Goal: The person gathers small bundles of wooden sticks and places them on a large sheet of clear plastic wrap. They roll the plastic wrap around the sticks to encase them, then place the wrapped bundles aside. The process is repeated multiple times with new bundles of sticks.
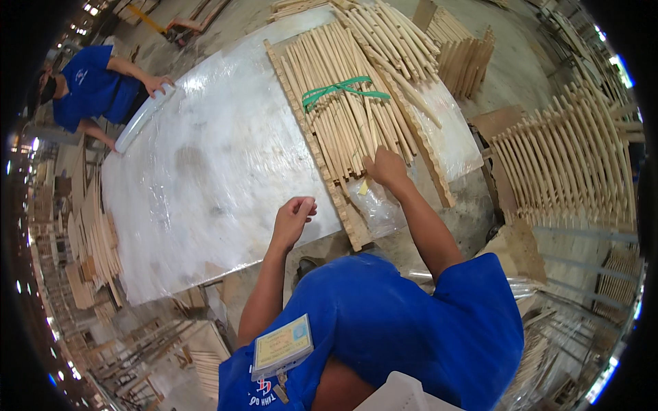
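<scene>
A: What is seen at the bundle of wooden slats (356, 103)?

B: The bundle is laid on the far right part of the plastic-covered table (212, 178), bound across its middle by a green strap (340, 90). It is flanked on each side by a notched wooden rail (312, 140).

A: And the hands, relative to that bundle?

B: The right hand (387, 168) is pressed onto the near ends of the slats, fingers bent down over them. A single slat may be pinched there, but that cannot be told; only contact with the slat ends is shown. A small yellow piece (363, 186) is seen just below the bundle's near end, beside that hand.

A: The left hand?

B: The left hand (293, 218) is held just left of the bundle's near end, past the notched rail, over the table's edge. Its fingers are curled into a loose fist; whether anything is enclosed cannot be told.

A: What else is placed about the bundle?

B: A sheet of crumpled clear plastic (377, 209) is hung below the bundle's near end. More loose slats (394, 34) are heaped just beyond its far end. Well to the left of the bundle, across the table, a co-worker's hand (159, 83) is rested on a white roll (140, 118) at the table's edge. To the right of the bundle, off the table, curved slatted frames (569, 157) are stacked.
</scene>
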